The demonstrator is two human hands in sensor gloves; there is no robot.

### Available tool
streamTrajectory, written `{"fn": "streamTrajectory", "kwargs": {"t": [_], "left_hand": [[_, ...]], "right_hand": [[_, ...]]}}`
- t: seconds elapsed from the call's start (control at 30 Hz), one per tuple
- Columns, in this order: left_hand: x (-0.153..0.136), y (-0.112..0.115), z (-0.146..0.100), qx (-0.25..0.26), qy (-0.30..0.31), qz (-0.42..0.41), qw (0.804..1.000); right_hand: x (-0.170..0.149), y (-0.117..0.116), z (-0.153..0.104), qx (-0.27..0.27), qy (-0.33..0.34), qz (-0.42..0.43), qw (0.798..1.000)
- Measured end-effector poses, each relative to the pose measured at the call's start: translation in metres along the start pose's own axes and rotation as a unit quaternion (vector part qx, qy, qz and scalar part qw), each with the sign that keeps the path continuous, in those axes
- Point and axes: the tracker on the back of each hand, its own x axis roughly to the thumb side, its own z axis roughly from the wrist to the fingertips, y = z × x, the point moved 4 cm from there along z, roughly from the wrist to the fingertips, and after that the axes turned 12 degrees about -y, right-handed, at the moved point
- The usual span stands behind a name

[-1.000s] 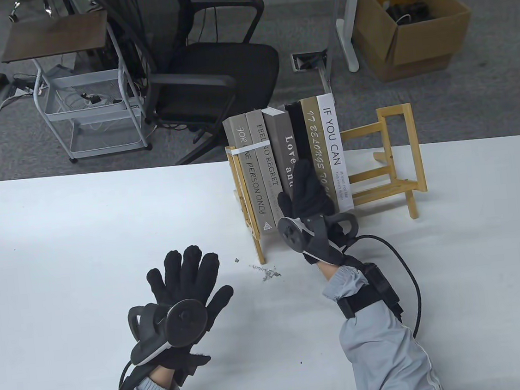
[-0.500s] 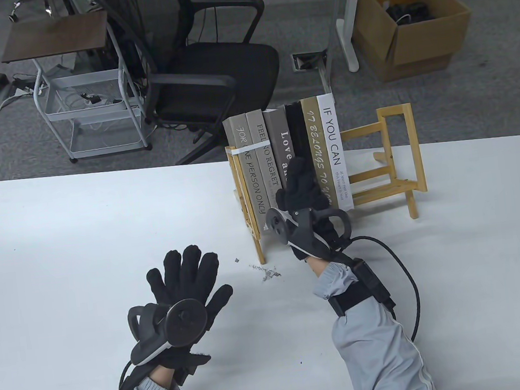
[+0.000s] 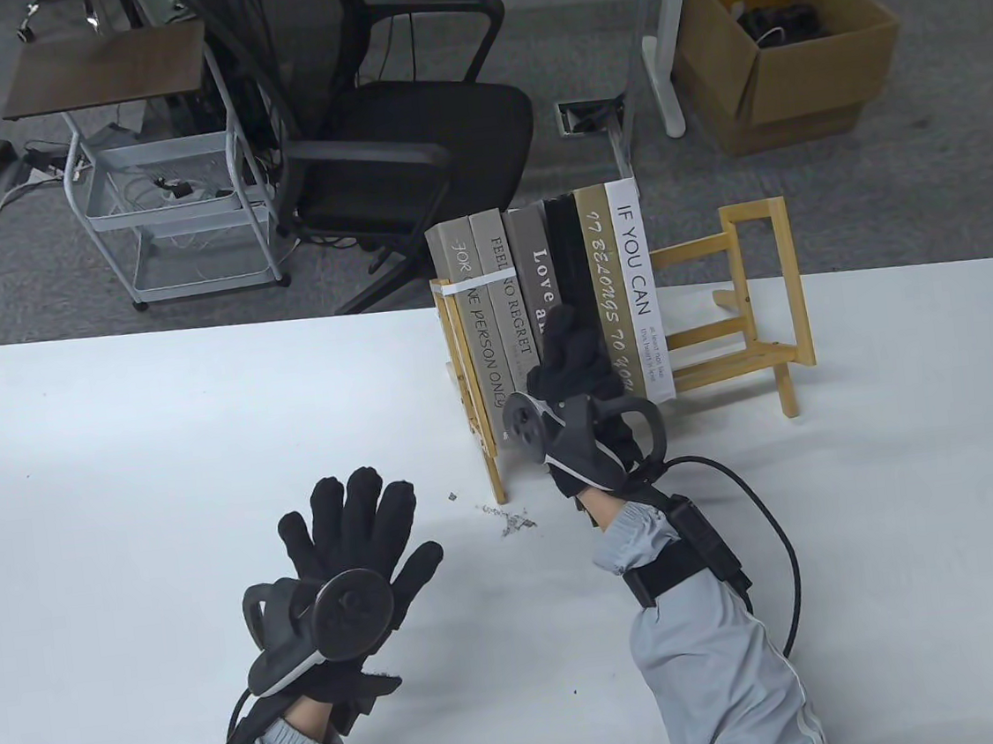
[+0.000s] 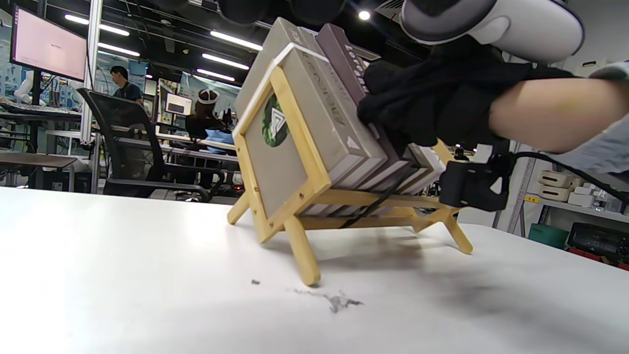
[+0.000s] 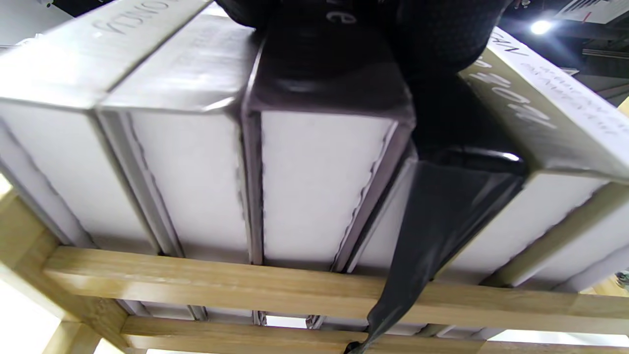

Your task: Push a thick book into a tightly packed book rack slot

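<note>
Table view: wooden book rack (image 3: 760,344) stands at the far edge of the white table (image 3: 114,448), six books packed at its left end, right half open. The dark "Love" book (image 3: 537,279) sits third from left, between the "FEEL NO REGRET" book (image 3: 507,300) and a black book (image 3: 568,249). Right hand (image 3: 580,368) lies flat against the spines, fingers (image 3: 563,329) together and extended on the "Love" book; lower spines hidden behind hand and tracker. Left hand (image 3: 349,529) rests on the table, well apart from the rack, fingers spread, holding nothing. Dark smudge (image 3: 512,523) on the table near the rack's front leg. Office chair (image 3: 364,120) and cardboard box (image 3: 791,48) on the floor beyond.

Left wrist view: rack (image 4: 295,196) tilts back; right hand (image 4: 432,103) covers the spines.

Right wrist view: close, blurred; book bottoms rest on the rack slats (image 5: 245,285); a black strip (image 5: 422,236) hangs between the books.
</note>
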Motion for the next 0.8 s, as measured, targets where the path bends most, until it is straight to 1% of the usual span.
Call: {"fn": "streamTrajectory", "kwargs": {"t": [0.57, 0.8], "left_hand": [[-0.0017, -0.0003, 0.0004, -0.002, -0.003, -0.003, 1.0], [-0.0027, 0.0005, 0.0011, -0.005, -0.006, -0.003, 1.0]], "right_hand": [[0.001, 0.0013, -0.0043, -0.006, 0.005, -0.002, 1.0], [-0.0005, 0.0013, -0.0042, -0.001, 0.004, 0.003, 1.0]]}}
